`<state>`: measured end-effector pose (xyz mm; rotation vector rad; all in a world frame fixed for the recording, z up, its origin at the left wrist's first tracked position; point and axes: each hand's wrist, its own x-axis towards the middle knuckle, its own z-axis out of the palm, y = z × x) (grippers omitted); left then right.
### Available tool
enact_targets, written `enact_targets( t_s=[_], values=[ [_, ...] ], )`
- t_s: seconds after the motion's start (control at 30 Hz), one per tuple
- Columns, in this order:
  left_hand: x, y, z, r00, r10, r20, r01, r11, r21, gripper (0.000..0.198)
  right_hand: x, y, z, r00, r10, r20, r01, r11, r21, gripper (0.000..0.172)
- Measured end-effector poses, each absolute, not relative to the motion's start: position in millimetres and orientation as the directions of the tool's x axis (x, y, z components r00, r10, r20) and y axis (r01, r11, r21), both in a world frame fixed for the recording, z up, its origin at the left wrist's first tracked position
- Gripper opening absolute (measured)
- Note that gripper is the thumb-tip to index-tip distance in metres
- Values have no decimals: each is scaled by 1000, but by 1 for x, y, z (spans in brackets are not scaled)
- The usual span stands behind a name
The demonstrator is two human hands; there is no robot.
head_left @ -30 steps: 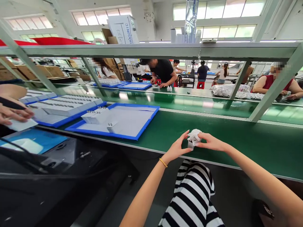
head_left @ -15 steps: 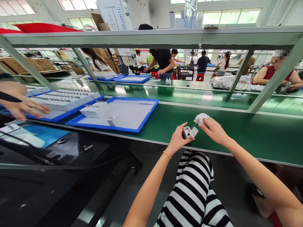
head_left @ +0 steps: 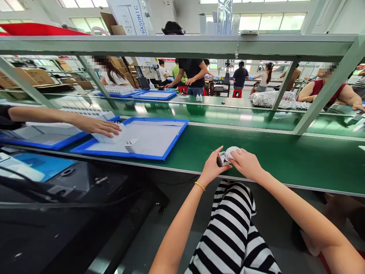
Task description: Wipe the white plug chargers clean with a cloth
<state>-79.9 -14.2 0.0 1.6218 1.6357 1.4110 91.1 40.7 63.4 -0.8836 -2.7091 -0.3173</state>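
Note:
Over the front edge of the green bench (head_left: pixel 285 160), my left hand (head_left: pixel 211 167) grips a small white plastic charger housing (head_left: pixel 223 161), its open side facing up with dark parts inside. My right hand (head_left: pixel 247 163) is closed on a wadded white cloth (head_left: pixel 233 152). The cloth is pressed against the housing and covers its right side, including the flap seen earlier. Fingertips of both hands nearly meet around the piece.
On the left lies a blue-rimmed tray (head_left: pixel 164 156) with one white charger (head_left: pixel 132 145) standing alone. A co-worker's hand (head_left: pixel 99 125) rests over a group of chargers there. A sloping metal post (head_left: pixel 313 97) rises behind the bench, below a shelf beam (head_left: pixel 182 45).
My right hand has moved left, bringing the cloth onto the housing. The co-worker's hand at left has reached rightward over the tray.

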Motion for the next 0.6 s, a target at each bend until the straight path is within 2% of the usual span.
enact_targets(
  t_s=[0.13, 0.23, 0.37, 0.6],
  values=[
    [-81, -15, 1, -213, 924, 318, 426, -205, 881, 89, 85, 57, 73, -880, 350, 321, 435, 866, 248, 26],
    [-81, -16, 4, -203, 927, 315, 403, -214, 890, 84, 78, 64, 80, -927, 268, 262, 343, 889, 303, 22],
    [-79, -18, 8, -200, 931, 305, 382, -213, 899, 83, 73, 68, 82, -950, 232, 211, 292, 900, 323, 19],
    [-79, -17, 8, -203, 931, 303, 409, -200, 890, 83, 74, 67, 79, -946, 247, 208, 305, 896, 323, 20]
  ],
)
